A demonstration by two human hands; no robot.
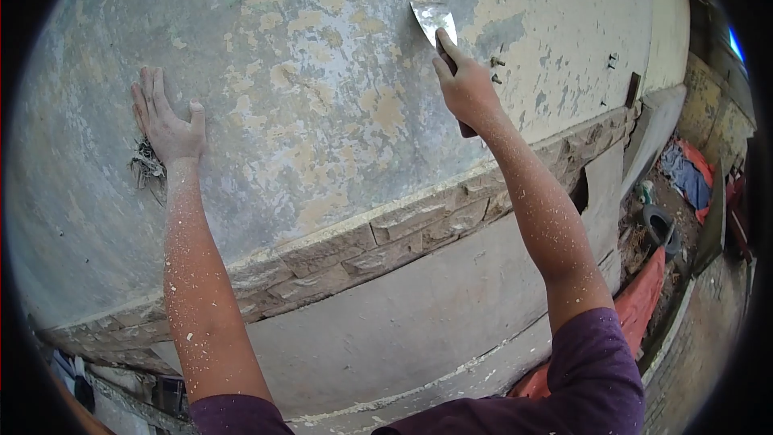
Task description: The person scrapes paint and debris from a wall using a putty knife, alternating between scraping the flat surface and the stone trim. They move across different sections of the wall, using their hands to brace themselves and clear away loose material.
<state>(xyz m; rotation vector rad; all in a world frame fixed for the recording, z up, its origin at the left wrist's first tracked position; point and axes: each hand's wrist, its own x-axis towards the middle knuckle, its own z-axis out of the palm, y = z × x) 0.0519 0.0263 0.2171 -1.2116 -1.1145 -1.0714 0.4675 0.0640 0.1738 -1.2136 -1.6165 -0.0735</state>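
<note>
A wall [338,105] with patchy, flaking cream paint over grey fills most of the view. My right hand [469,90] is wrapped round the dark handle of a putty knife [436,22], whose wide metal blade points up and left against the wall. The index finger stretches along the handle toward the blade. Farther left, my left hand [171,121] lies on the wall with fingers extended and thumb out. Below its palm, a tangle of wires or fibres [146,163] sticks out of the wall. Pale paint flecks dot both forearms.
Several bolts [497,70] stick out of the wall right of my right hand. A stone ledge [386,234] runs below the painted area. At the right lie a tyre [660,229], a blue cloth [684,177] and a red sheet [640,298] on littered ground.
</note>
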